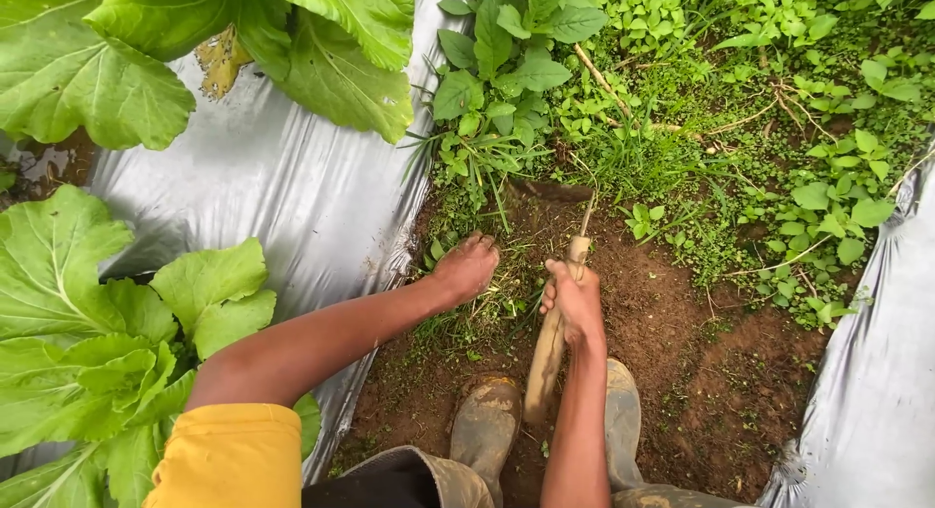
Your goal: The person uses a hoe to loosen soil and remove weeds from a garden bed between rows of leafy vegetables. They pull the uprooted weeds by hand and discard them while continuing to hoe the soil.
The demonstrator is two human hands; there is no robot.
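Gripping a wooden-handled hoe, the right hand is closed round the handle above the muddy boots. Cut weeds on the bare soil are pressed by the left hand, fingers curled down. Silver mulch sheeting is seen alongside.

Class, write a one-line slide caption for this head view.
Right hand grips a wooden-handled hoe while left hand gathers weeds.
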